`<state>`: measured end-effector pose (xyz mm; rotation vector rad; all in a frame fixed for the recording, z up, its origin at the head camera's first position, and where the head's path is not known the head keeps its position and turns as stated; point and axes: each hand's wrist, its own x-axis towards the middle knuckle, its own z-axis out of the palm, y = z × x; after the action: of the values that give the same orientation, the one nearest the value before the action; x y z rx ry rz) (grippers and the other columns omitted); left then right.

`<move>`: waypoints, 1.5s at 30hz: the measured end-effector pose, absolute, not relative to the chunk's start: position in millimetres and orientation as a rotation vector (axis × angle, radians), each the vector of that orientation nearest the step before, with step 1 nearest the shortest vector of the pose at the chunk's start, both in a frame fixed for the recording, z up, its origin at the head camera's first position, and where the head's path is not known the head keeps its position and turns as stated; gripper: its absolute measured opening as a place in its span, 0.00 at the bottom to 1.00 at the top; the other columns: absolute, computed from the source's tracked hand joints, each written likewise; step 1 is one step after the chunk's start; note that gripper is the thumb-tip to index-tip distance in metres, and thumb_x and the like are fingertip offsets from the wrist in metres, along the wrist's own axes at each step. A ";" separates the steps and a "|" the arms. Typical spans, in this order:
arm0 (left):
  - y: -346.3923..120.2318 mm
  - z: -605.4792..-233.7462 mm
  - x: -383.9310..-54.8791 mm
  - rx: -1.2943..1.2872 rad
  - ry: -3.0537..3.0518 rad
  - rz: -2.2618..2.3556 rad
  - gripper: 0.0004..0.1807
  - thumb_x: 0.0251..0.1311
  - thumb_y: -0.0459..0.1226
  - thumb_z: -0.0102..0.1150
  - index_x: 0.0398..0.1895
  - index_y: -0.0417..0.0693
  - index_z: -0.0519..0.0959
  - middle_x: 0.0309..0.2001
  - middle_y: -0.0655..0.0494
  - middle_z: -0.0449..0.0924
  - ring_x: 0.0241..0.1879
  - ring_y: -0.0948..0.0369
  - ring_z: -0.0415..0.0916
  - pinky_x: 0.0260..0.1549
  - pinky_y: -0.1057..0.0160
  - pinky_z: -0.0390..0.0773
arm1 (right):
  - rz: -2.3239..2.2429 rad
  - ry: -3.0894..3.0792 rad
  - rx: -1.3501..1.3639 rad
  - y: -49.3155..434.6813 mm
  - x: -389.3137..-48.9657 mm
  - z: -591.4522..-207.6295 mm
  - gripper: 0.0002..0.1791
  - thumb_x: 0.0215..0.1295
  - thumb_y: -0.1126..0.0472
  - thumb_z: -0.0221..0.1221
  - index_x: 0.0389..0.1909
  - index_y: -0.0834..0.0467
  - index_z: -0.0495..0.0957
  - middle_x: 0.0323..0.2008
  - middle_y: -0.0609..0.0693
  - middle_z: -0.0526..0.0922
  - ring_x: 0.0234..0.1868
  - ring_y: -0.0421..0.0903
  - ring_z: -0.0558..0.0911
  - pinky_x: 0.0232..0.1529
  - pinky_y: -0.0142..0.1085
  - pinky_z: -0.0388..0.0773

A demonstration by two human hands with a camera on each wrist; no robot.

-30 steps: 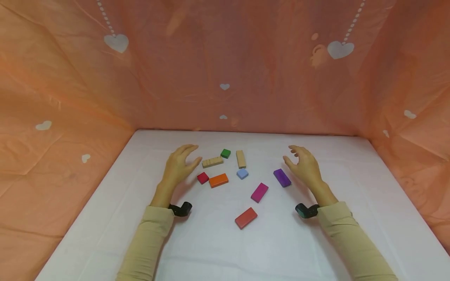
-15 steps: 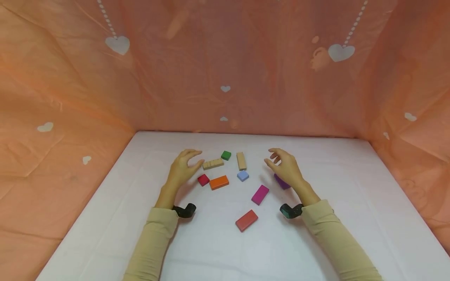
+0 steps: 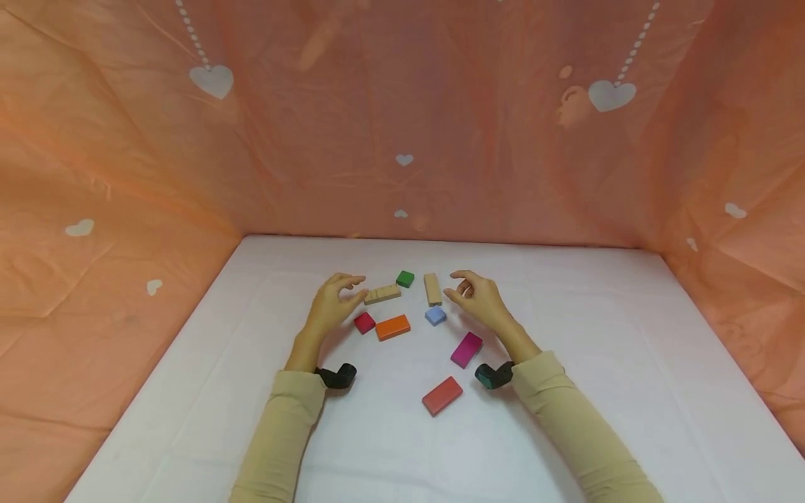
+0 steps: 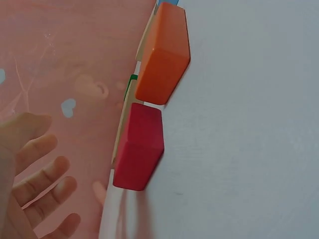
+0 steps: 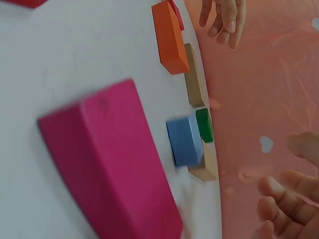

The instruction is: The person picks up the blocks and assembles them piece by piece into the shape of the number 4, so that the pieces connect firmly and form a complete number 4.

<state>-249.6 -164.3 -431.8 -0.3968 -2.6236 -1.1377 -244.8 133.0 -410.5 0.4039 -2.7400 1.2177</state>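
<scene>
My left hand (image 3: 332, 305) hovers with fingers loosely bent at the left end of a scored natural-wood block (image 3: 382, 294). Below it lie a small crimson block (image 3: 364, 323) and an orange block (image 3: 393, 327). My right hand (image 3: 481, 299), holding nothing, has its thumb and fingertips just right of a plain wooden block (image 3: 432, 290). A light blue block (image 3: 435, 316) sits at that block's near end, and a small green block (image 3: 405, 279) lies between the two wooden ones. Nearer me is a magenta block (image 5: 114, 159). The right hand and forearm hide the purple block.
A red block (image 3: 442, 396) lies closest to me on the white tablecloth (image 3: 390, 447). Orange cloth (image 3: 402, 112) with white hearts walls in the back and both sides. Black wrist cameras stick out inward from both cuffs, low over the cloth.
My right hand has swept left from beside the purple block, now covered, to the plain wooden block. The left hand has drifted slightly right. The blocks have stayed put.
</scene>
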 end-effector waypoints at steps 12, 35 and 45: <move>-161.3 -439.5 -253.1 -0.347 -2.666 -1.232 0.19 0.59 0.37 0.63 0.53 0.38 0.80 0.49 0.38 0.79 0.48 0.45 0.77 0.49 0.46 0.77 | 1.328 -2.752 0.477 108.7 -255.3 -416.5 0.22 0.62 0.60 0.62 0.55 0.66 0.76 0.28 0.61 0.80 0.26 0.42 0.71 0.27 0.28 0.66; -163.0 -447.0 -261.5 -0.345 -2.751 -1.265 0.19 0.60 0.36 0.62 0.53 0.36 0.80 0.45 0.35 0.78 0.45 0.45 0.77 0.50 0.47 0.77 | 1.564 -2.762 0.299 77.2 -286.5 -427.8 0.21 0.59 0.62 0.65 0.51 0.68 0.79 0.12 0.42 0.70 0.13 0.36 0.70 0.22 0.25 0.68; -163.6 -450.4 -264.5 -0.355 -2.792 -1.255 0.18 0.60 0.36 0.61 0.52 0.37 0.80 0.41 0.38 0.76 0.39 0.52 0.73 0.39 0.64 0.71 | 1.578 -2.822 0.139 64.4 -296.7 -430.2 0.22 0.58 0.59 0.66 0.52 0.65 0.80 0.10 0.41 0.68 0.11 0.35 0.66 0.17 0.26 0.62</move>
<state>-264.5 -163.6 -450.4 -0.3549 -2.7916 -1.2554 -296.7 64.4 -430.2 0.1391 -2.8220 1.5779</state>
